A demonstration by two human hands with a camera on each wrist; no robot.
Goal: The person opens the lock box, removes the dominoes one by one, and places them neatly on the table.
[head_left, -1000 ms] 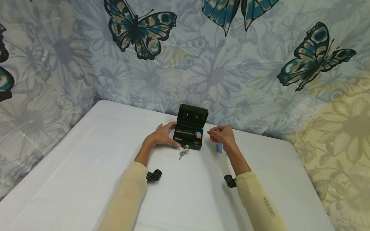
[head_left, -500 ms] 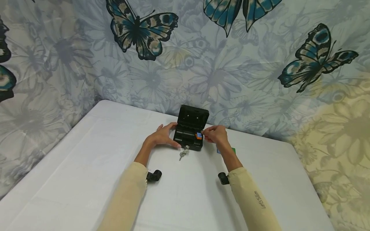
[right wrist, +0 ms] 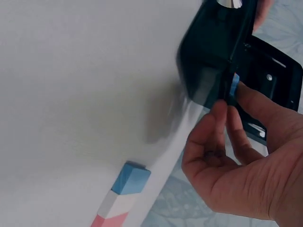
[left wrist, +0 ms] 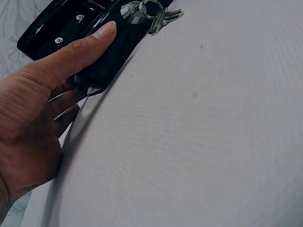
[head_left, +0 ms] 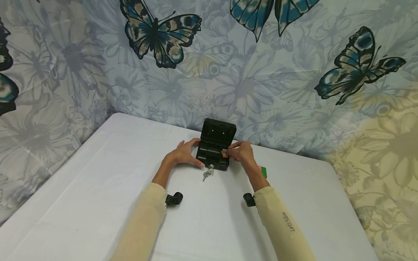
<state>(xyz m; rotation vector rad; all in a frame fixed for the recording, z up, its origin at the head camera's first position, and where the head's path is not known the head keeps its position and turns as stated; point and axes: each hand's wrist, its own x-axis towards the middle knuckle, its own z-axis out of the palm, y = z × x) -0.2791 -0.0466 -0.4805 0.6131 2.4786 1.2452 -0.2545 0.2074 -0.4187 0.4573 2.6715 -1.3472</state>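
Note:
A small black cash box stands with its lid raised against the back. My left hand grips its left side. In the left wrist view the thumb presses on the front rim and the fingers lie along the outside. My right hand is at the right rim, thumb and fingers pinched together at a small blue-and-orange block inside. The right wrist view shows a blue bit between thumb and fingers; the rest of it is hidden. Keys hang from the front lock.
To the right, partly behind my right forearm, lies a row of small blocks. Blue, white and pink ones show in the right wrist view, a green one in the head view. The white table meets a patterned wall behind.
My right hand has moved left from beside the box to the block at its right rim. The forearm now covers the blue block and uncovers the green one. The left hand stays on the box.

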